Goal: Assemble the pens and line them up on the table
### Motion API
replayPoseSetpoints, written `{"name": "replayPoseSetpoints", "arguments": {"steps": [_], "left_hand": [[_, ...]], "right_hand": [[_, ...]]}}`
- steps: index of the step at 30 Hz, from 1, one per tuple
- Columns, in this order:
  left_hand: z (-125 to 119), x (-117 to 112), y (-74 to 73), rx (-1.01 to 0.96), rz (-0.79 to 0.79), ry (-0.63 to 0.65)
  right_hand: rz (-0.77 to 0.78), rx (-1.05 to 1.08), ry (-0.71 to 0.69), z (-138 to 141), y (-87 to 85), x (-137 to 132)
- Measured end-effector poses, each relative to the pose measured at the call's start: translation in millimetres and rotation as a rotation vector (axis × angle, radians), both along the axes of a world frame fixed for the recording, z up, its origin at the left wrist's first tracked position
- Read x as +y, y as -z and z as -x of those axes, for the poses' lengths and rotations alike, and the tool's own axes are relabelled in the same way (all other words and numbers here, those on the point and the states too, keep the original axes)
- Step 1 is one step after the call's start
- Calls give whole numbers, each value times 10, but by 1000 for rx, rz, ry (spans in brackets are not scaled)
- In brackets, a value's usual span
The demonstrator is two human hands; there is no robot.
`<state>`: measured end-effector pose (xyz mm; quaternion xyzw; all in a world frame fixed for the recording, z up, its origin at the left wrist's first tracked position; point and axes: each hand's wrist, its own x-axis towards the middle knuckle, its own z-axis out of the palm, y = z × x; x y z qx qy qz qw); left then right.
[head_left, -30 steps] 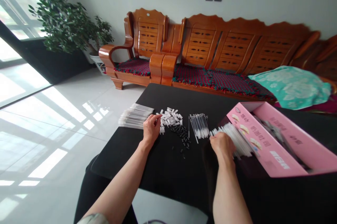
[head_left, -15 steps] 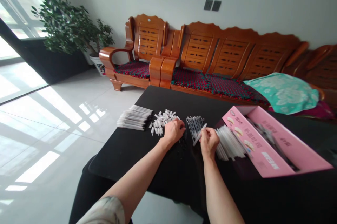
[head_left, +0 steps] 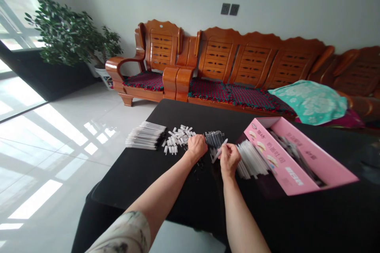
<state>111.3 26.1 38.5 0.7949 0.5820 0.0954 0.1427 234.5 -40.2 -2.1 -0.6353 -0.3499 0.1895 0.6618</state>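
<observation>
My right hand [head_left: 229, 159] pinches a clear pen barrel [head_left: 220, 151] that slants up to the left, just left of a heap of clear barrels [head_left: 252, 158]. My left hand [head_left: 196, 147] rests knuckles-up with curled fingers over small black parts [head_left: 198, 164]; what the fingers hold is hidden. Between the hands lies a bunch of thin refills [head_left: 214, 139]. Left of my left hand are white caps [head_left: 177, 139] and a stack of finished pens [head_left: 144, 136]. Everything sits on a black table [head_left: 166, 177].
An open pink cardboard box [head_left: 299, 166] with more pens inside stands at the right. Behind the table runs a carved wooden sofa [head_left: 255, 67] with a teal cloth [head_left: 310, 101]. A wooden armchair [head_left: 148, 63] and a potted plant [head_left: 68, 33] stand at the left on a glossy floor.
My right hand left the barrel heap with one barrel and moved left. My left hand moved right from the white caps to the black parts. The camera shifted slightly.
</observation>
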Motion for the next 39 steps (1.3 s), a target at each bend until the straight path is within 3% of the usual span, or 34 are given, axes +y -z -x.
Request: {"name": "replayPoseSetpoints", "arguments": {"steps": [9,18,21,27,31,39], "left_hand": [[34,15,-13,-80,-18,-63],[437,26,2,-472,-57,-175],[610,24,95,-690,9,-119],[857,-46,290,-1134,335,87],[908,-122,312,-1170,443,161],[883,-185,246,-1086,398,175]], "right_hand": [[-20,-36,47,44,-68,-17],[-100,160,-73,30,-19,26],[-157,317,-136,44,-26,46],[-200,566,-214,-25,-95,51],[-262,649,-231,-120,-89,60],[-298,665,-211,-181,-39,81]]}}
